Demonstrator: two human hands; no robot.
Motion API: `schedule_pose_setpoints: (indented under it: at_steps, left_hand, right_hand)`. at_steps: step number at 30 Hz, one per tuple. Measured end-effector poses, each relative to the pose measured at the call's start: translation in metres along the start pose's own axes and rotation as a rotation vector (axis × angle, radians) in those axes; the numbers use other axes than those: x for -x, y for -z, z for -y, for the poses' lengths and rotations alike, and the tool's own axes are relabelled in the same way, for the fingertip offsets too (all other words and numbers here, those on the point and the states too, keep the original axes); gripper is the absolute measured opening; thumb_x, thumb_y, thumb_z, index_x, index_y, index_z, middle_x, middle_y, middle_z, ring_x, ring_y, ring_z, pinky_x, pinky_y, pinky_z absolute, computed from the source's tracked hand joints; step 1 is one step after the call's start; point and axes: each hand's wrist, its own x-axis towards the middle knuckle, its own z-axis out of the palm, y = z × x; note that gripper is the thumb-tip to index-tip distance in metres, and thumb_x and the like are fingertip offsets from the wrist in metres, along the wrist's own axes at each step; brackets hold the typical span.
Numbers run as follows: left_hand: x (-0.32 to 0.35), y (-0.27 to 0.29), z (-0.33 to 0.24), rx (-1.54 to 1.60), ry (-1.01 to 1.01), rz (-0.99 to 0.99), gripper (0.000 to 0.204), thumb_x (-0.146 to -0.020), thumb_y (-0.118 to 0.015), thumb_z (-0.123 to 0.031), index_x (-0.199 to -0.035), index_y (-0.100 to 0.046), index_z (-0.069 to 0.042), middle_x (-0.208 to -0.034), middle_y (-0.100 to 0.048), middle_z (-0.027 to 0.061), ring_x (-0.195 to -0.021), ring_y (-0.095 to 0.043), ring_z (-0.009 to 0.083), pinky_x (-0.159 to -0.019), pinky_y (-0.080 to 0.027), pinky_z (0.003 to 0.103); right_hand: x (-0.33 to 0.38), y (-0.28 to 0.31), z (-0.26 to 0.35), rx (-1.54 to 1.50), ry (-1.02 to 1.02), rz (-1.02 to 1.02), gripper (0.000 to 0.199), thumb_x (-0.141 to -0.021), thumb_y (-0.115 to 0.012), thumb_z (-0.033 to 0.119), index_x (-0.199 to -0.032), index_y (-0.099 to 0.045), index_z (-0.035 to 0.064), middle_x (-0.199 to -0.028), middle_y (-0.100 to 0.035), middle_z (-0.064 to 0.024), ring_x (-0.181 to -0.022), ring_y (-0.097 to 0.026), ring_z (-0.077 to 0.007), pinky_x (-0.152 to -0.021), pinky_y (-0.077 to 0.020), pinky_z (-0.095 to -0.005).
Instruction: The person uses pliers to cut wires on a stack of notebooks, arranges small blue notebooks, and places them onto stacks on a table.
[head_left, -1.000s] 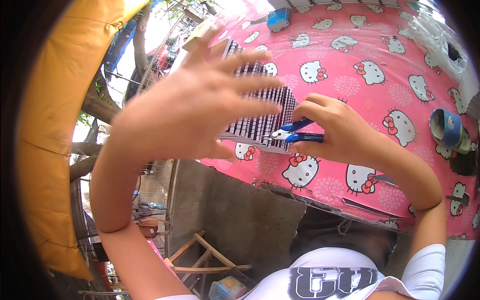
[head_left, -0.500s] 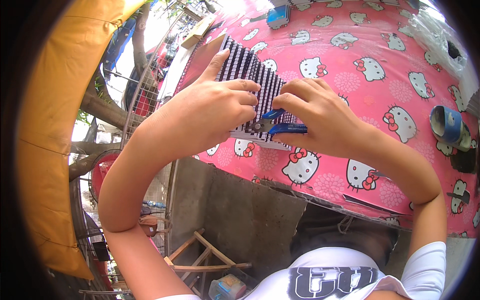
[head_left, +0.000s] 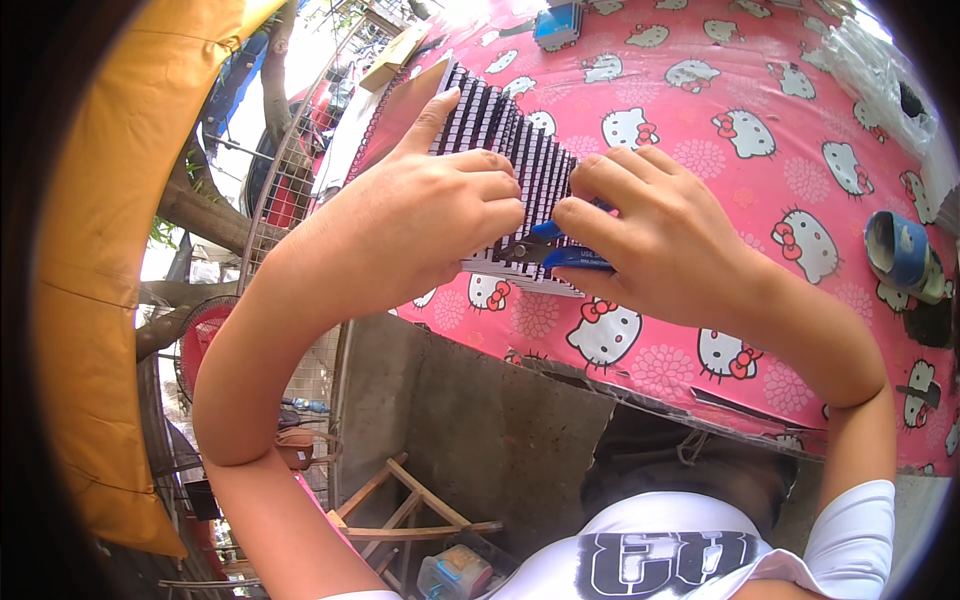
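A stack of wire-bound notebooks (head_left: 545, 165) lies on the pink table cover, black wire spines facing up in close rows. My left hand (head_left: 440, 205) rests across its left side, gripping it. The index finger reaches toward the far end, the other fingers bend over the spines, and the thumb is mostly hidden. In my right hand (head_left: 650, 215) is a pair of blue-handled cutters (head_left: 580, 259). Their dark jaws are at the spines near the stack's near end, close to my left fingers. The jaw tips are too hard to make out.
The table cover (head_left: 700, 160) has a cartoon cat print. At the far edge sits a small blue pile of booklets (head_left: 557, 27). Clear plastic wrap (head_left: 880, 90) and a blue cylindrical object (head_left: 897, 245) are at the right. A wire fence (head_left: 290, 190) stands left; a wooden frame (head_left: 415, 500) is below.
My right hand has shifted slightly right, and its fingers now cover more of the upper cutter handle. My left hand stays nearly in place on the notebooks.
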Motion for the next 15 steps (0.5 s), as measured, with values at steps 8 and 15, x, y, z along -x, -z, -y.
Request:
schedule_pose_setpoints:
  at_steps: [8, 15]
  left_hand:
    - [0.0026, -0.005, 0.0007, -0.088, -0.042, -0.016, 0.04, -0.061, -0.076, -0.011, -0.1, -0.068, -0.009, -0.111, -0.065, 0.0019, -0.118, -0.054, 0.0159, -0.115, -0.018, 0.057]
    - [0.0015, -0.0028, 0.0011, -0.055, -0.039, -0.012, 0.036, -0.061, -0.075, -0.009, -0.096, -0.068, -0.008, -0.106, -0.065, 0.003, -0.113, -0.056, 0.0157, -0.115, -0.018, 0.057]
  right_hand:
    - [-0.0059, 0.0026, 0.001, 0.133, 0.082, -0.06, 0.019, -0.066, -0.068, 0.017, -0.082, -0.061, 0.0085, -0.083, -0.053, -0.0051, -0.084, -0.058, -0.0204, -0.076, -0.0444, -0.0353]
    - [0.002, 0.0025, -0.0042, 0.015, -0.025, -0.053, 0.038, -0.064, -0.078, 0.027, -0.093, -0.059, 0.0102, -0.087, -0.053, -0.0056, -0.088, -0.058, -0.0234, -0.081, -0.0432, -0.0396]
